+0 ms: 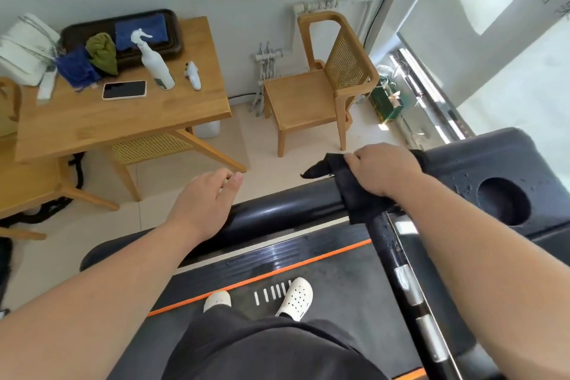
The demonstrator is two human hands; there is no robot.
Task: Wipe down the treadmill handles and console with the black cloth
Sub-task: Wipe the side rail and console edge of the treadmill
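I stand on the treadmill belt (339, 281). My right hand (385, 170) presses the black cloth (354, 194) onto the black side handle (287, 210), close to where the handle meets the console (493, 157). The cloth drapes over the handle, and one corner sticks out to the left. My left hand (206, 197) hovers above the same handle further left, fingers loosely apart, holding nothing. Water droplets sit on the console beside its round cup holder (502, 200). A front grip bar (410, 287) with metal sensor plates runs down on the right.
To the left stands a wooden table (123, 114) bearing a white spray bottle (154, 62), a phone (124, 90), blue and green cloths and a dark tray (172, 43). A wooden chair (320, 86) is against the wall. A window is on the right.
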